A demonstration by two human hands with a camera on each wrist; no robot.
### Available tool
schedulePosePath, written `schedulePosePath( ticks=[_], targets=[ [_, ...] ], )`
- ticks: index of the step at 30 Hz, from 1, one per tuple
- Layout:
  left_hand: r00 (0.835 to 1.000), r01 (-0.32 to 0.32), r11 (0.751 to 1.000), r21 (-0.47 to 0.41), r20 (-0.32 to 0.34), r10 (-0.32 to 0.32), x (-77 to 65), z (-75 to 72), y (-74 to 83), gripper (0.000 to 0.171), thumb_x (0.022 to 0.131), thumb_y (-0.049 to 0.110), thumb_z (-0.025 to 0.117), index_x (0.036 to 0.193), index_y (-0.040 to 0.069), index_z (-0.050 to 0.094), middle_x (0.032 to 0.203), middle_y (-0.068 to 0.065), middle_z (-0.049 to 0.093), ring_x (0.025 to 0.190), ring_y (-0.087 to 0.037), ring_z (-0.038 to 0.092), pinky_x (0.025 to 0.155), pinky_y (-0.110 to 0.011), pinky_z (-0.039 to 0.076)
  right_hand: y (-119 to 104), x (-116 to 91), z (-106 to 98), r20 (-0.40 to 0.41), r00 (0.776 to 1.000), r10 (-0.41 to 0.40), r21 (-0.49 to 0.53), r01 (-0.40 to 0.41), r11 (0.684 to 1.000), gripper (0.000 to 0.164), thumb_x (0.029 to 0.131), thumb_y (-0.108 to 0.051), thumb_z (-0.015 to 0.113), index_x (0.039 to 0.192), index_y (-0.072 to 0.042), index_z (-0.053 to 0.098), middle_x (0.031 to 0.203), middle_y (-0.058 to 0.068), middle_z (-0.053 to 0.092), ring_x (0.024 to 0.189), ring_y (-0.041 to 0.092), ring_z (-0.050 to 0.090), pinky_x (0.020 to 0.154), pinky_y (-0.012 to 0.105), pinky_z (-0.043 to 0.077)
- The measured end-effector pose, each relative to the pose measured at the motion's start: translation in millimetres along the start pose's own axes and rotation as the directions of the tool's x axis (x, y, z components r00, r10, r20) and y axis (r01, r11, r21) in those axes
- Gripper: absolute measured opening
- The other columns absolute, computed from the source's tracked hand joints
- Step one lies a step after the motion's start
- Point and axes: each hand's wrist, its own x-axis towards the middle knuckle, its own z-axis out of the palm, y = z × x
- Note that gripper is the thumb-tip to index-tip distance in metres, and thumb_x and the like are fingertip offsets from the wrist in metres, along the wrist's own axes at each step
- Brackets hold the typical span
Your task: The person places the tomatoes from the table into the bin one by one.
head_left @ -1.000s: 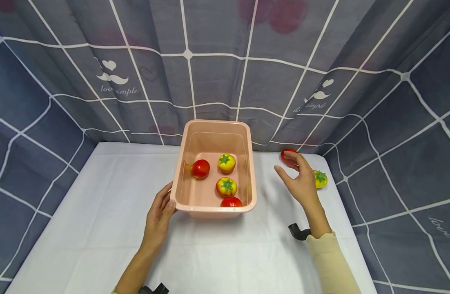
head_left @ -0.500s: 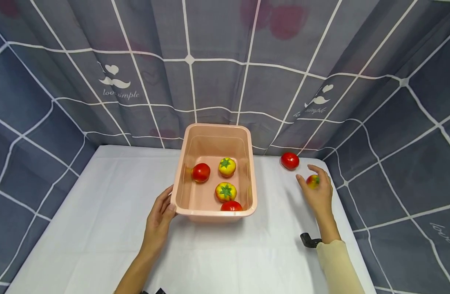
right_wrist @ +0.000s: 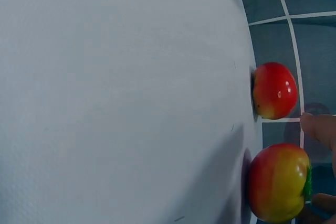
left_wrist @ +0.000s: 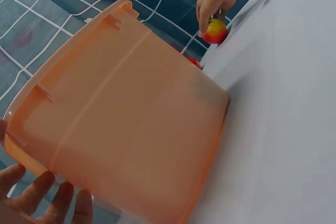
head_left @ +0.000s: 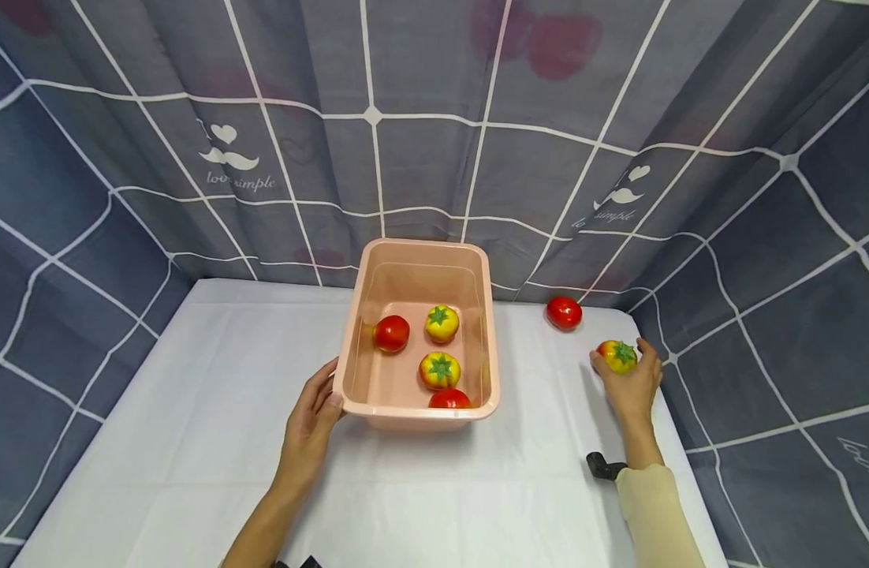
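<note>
A pink plastic bin [head_left: 420, 411] stands at the middle of the table. My left hand [head_left: 310, 430] holds its near left corner, thumb at the rim and fingers along the outer wall, as the left wrist view also shows on the bin [left_wrist: 121, 114]. Over at the right, my right hand [head_left: 632, 386] reaches around a yellow-red tomato [head_left: 619, 356] with a green top, thumb on one side and fingers on the other. In the right wrist view a gap shows between a fingertip [right_wrist: 316, 128] and this tomato [right_wrist: 278, 183]. A red tomato [head_left: 564, 313] lies just beyond.
Inside the bin lie a red tomato [head_left: 391, 334], two yellow ones with green tops [head_left: 441, 323], and another red one [head_left: 449, 399] partly hidden by the near rim. A white cloth covers the table [head_left: 229, 379]. Grey checked curtains [head_left: 420, 158] close off the back and sides.
My right hand has moved from above the red tomato to the right and down around the yellow-red one. The left hand has stayed on the bin.
</note>
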Motion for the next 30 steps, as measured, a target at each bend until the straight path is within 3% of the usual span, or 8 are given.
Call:
schedulePosePath(
  ticks=[13,25,30],
  targets=[
    [0.998,-0.041,0.999,0.0,0.055,0.041,3.6,1.2,4.6,0.054,0.115,0.008,0.045,0.169,0.013,0.034,0.165,-0.027,0.045,0.142,-0.005,0.058,0.107,-0.018,0.056,9.8,4.6,6.3,0.0,1.0,0.011,0.003,-0.011,1.0,0.082,0.094,-0.027,0.079,0.162,-0.004,0.037,0.158,0.032,0.04,0.146,0.053,0.042,0.126,0.066,0.032],
    [0.999,-0.051,0.999,-0.01,0.014,0.052,1.9,0.4,0.3,0.052,0.115,0.006,0.045,0.166,0.011,0.038,0.161,-0.022,0.05,0.138,-0.004,0.061,0.105,-0.018,0.057,8.9,3.8,9.9,-0.006,1.0,0.008,0.013,-0.008,1.0,0.081,0.095,-0.027,0.079,0.161,-0.005,0.039,0.157,0.031,0.042,0.145,0.052,0.043,0.126,0.065,0.033],
    [0.999,-0.037,0.999,0.001,0.026,0.037,0.6,-0.9,1.5,0.052,0.116,0.009,0.044,0.167,0.013,0.037,0.163,-0.024,0.048,0.14,-0.004,0.06,0.106,-0.018,0.057,8.4,2.6,10.8,-0.003,1.0,0.019,0.012,-0.019,1.0,0.081,0.095,-0.026,0.079,0.162,-0.006,0.038,0.158,0.031,0.042,0.146,0.052,0.043,0.127,0.065,0.032]
  ],
)
